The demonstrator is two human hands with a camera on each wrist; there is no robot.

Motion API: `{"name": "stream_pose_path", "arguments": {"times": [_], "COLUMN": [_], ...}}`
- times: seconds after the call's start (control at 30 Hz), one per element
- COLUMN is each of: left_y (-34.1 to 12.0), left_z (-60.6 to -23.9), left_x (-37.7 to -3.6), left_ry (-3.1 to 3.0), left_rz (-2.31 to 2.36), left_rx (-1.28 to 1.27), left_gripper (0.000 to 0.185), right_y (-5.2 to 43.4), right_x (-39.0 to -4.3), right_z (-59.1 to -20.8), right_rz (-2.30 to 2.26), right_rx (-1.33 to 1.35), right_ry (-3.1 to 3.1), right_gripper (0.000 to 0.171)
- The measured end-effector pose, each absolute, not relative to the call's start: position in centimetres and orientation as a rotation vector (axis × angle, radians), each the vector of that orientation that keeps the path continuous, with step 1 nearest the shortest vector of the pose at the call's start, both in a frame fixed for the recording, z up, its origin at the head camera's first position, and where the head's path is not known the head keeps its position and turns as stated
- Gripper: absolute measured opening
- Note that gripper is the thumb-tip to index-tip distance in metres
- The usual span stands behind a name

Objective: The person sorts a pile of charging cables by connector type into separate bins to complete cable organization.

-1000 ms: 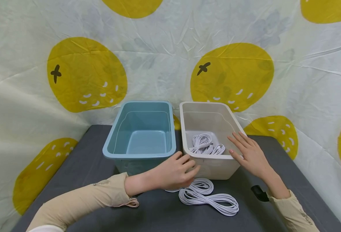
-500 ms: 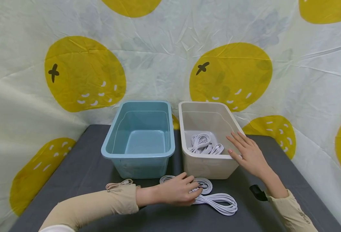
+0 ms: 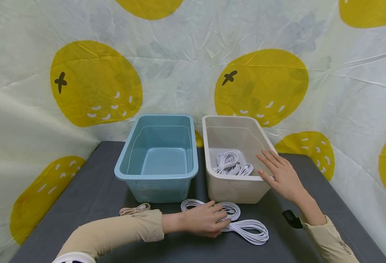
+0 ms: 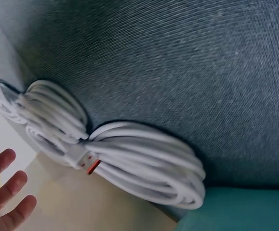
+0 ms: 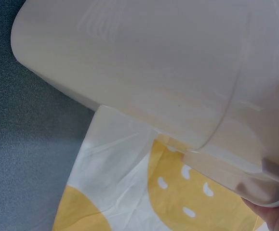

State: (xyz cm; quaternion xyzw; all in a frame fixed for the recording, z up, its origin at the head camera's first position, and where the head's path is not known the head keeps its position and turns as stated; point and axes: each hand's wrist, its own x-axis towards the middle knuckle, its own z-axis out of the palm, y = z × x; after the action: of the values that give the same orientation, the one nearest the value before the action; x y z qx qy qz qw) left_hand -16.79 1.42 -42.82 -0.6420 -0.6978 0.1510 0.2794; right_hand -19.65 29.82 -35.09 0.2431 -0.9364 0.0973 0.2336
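Observation:
My left hand (image 3: 202, 220) reaches over coiled white cables on the dark table, its fingers loosely bent. One white cable bundle (image 3: 250, 232) lies just beyond the fingertips; another coiled cable (image 3: 234, 210) is partly hidden behind the hand. In the left wrist view the fingers (image 4: 15, 185) are spread apart from a white cable bundle (image 4: 153, 163) with a red-lined USB plug (image 4: 88, 163). My right hand (image 3: 280, 175) rests with straight fingers on the right rim of the beige bin (image 3: 235, 190), which also fills the right wrist view.
Several white cables (image 3: 227, 162) lie inside the beige bin near its front. Beside it, to the left, stands a blue bin (image 3: 157, 177) with a bare bottom. A beige cable (image 3: 134, 209) lies before the blue bin. A patterned cloth (image 3: 180, 73) hangs behind.
My left hand has moved down and slightly right, from in front of the bins to low over the table cables. The right hand stays on the bin's rim.

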Motion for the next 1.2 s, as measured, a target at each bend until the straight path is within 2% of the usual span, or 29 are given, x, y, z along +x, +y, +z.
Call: {"name": "stream_pose_path", "arguments": {"times": [0.87, 1.2], "left_y": [2.6, 3.1], "left_z": [-46.7, -46.4], "left_x": [-17.9, -17.7], "left_ry": [-1.861, -1.933], "left_rz": [0.457, 0.446], "left_rx": [-1.686, -1.716], "left_gripper": [0.044, 0.04], "right_y": [29.9, 29.8], "right_x": [-19.5, -19.5], "right_z": [-35.0, -35.0], "right_rz": [0.278, 0.281], "right_rx": [0.669, 0.669], "right_ry": [-2.577, -2.574], "right_gripper": [0.051, 0.051]}}
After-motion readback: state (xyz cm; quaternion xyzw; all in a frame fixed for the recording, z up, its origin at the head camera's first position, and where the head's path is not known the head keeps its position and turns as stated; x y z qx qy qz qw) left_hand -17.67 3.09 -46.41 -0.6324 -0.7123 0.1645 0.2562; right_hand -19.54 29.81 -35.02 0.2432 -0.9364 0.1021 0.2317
